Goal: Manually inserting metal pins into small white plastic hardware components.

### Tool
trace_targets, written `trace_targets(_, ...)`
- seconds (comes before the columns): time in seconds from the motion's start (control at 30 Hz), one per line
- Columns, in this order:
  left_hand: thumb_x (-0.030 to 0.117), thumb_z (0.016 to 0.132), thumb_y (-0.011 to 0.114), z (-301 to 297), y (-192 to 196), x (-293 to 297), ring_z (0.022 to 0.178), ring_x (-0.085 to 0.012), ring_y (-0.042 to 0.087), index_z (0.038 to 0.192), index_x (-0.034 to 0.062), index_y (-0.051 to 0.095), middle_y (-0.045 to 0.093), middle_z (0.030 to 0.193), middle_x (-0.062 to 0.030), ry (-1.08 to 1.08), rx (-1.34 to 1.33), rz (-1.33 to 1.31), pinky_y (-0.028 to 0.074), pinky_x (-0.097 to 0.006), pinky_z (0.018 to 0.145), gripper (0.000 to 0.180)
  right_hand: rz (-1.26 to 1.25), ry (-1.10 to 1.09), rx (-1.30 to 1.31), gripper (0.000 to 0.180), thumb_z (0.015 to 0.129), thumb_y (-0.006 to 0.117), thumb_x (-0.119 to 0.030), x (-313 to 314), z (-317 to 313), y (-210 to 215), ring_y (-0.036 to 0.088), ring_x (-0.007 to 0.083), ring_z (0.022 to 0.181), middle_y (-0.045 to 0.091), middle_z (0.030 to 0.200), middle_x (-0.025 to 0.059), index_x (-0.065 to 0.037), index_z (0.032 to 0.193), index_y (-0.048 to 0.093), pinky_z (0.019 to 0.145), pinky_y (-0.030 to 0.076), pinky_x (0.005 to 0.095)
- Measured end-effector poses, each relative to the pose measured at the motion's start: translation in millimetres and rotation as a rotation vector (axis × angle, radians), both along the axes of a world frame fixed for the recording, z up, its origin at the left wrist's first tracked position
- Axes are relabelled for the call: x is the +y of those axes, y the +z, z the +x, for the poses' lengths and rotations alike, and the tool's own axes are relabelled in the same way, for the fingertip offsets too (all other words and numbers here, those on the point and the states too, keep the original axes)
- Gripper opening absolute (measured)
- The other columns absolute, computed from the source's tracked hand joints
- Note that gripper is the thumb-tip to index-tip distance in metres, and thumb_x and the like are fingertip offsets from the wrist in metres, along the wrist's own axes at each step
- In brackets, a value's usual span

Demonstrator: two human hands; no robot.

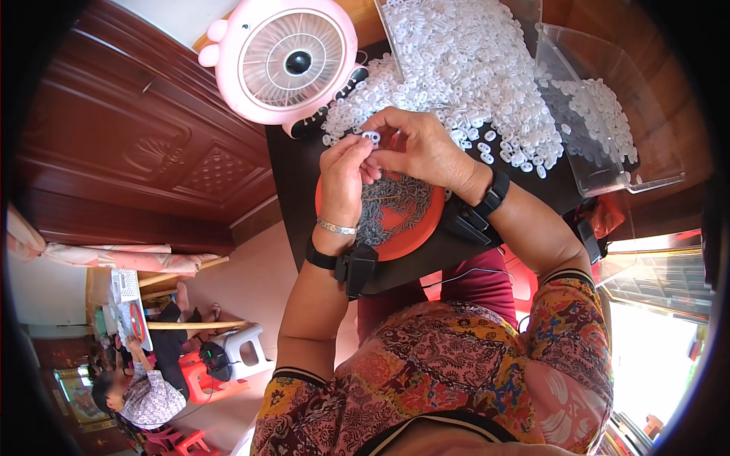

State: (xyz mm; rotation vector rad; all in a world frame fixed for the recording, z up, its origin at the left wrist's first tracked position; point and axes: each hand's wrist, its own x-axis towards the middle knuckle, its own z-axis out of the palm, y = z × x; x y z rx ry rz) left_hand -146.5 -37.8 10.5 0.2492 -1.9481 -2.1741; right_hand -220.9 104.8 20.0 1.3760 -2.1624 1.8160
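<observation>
Between the thumb and fingers of my left hand [342,171] is a small white two-holed plastic piece [372,137]. My right hand [430,148] meets it from the other side, thumb and index curled in close to the piece; what lies between those fingertips is hidden. Both hands are raised over a round orange tray [409,243], which holds many small grey slender pieces [376,220]. Just beyond my hands, a large heap of similar white pieces [471,64] spreads across the dark table [296,178], some lying loose near my right hand.
A pink animal-shaped fan [298,62] stands at the far left of the table. To the right is a clear plastic bin [601,178] with more white pieces. Beyond the table, at left, another person [156,399] sits near red and white stools [247,352].
</observation>
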Motion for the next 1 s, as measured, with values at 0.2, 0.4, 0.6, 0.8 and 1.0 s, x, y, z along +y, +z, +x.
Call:
trace_targets(0.2, 0.023, 0.088, 0.053, -1.2, -1.9, 6.2, 0.053, -0.0096, 0.053, 0.087, 0.0004, 0.063, 0.057, 0.063, -0.0017, 0.053, -0.011, 0.081, 0.039, -0.02, 0.05, 0.025, 0.069, -0.094, 0.204, 0.03, 0.076, 0.072, -0.012, -2.7, 3.1, -5.6, 0.063, 0.016, 0.058, 0.064, 0.07, 0.009, -0.005, 0.103, 0.062, 0.055, 0.049, 0.0275)
trace_targets(0.4, 0.023, 0.09, 0.05, 0.1, -3.0, 0.3, 0.056, -0.012, 0.055, 0.091, -0.0004, 0.061, 0.059, 0.067, -0.0048, 0.03, 0.032, 0.123, 0.041, -0.022, 0.053, 0.026, 0.046, -0.086, 0.227, 0.026, 0.079, 0.069, -0.013, -4.3, 5.8, -4.2, 0.062, 0.017, 0.054, 0.063, 0.066, 0.0087, -0.006, 0.103, 0.063, 0.053, 0.048, 0.0279)
trace_targets(0.6, 0.022, 0.09, 0.05, 0.6, -5.2, 0.1, 0.056, -0.0123, 0.054, 0.095, -0.001, 0.059, 0.062, 0.071, -0.0068, 0.007, 0.049, 0.078, 0.039, -0.023, 0.053, 0.025, 0.023, -0.039, 0.192, 0.022, 0.082, 0.067, -0.012, -3.3, 6.2, -3.7, 0.062, 0.0157, 0.053, 0.064, 0.064, 0.0082, -0.005, 0.102, 0.062, 0.051, 0.048, 0.0273)
trace_targets(0.8, 0.021, 0.09, 0.05, 2.1, -3.6, 2.2, 0.054, -0.0106, 0.052, 0.091, -0.0008, 0.06, 0.058, 0.067, -0.0034, 0.007, 0.066, 0.063, 0.037, -0.022, 0.05, 0.024, 0.052, -0.045, 0.194, 0.02, 0.081, 0.067, -0.01, -1.0, 6.9, -1.7, 0.062, 0.0152, 0.053, 0.064, 0.065, 0.0082, -0.004, 0.1, 0.062, 0.051, 0.048, 0.0266)
trace_targets(1.0, 0.02, 0.089, 0.052, 4.6, -0.3, 6.1, 0.052, -0.0104, 0.051, 0.09, -0.0007, 0.06, 0.055, 0.065, -0.002, 0.018, 0.069, 0.061, 0.035, -0.022, 0.047, 0.023, 0.064, -0.047, 0.125, 0.019, 0.077, 0.068, -0.015, -0.4, 8.0, -0.6, 0.064, 0.0326, 0.066, 0.065, 0.073, 0.0143, -0.005, 0.093, 0.063, 0.058, 0.05, 0.0365)
